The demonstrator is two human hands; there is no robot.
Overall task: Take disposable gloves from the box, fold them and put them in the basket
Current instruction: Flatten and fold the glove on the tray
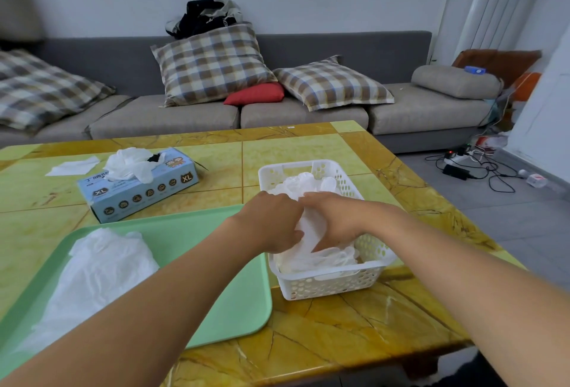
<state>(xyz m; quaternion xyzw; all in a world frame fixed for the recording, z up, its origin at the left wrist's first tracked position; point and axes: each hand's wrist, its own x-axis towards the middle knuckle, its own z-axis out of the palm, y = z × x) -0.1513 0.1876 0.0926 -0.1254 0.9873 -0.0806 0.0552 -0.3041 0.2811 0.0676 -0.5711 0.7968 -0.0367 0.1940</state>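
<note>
Both hands are down in the white basket (pixel 324 286), which sits on the yellow marble-patterned table (pixel 339 334) just to the right of the green tray (pixel 216 232); the left hand (pixel 271 223) comes in over the basket's left wall, fingers curled round the left edge of a folded white glove (pixel 311 226), thumb underneath; the right hand (pixel 333 220) meets it from the other side, fingers bent over the glove's right edge, so the glove is pinched between the two hands and stands between them, above the middle of the basket; the knuckles of the two hands nearly touch at the top; how tightly each finger closes I cannot tell, since the fingertips are buried in the plastic.

Under the held glove lie more gloves (pixel 327 260), translucent and crumpled, filling the near part of the basket; another heap (pixel 305 184) rests toward its far wall.

On the tray, to the left of the forearms, a loose glove (pixel 98 266) lies spread out, partly hidden by the left arm; beyond the tray the blue glove box (pixel 138 192) marked XL lies on the table at an angle, a tuft of gloves (pixel 129 163) sticking out of its top opening; a flat white sheet (pixel 74 166) lies just left of the box.

Behind the table runs a grey sofa (pixel 308 115) with checked cushions (pixel 209 62) and a small red one (pixel 256 93).
</note>
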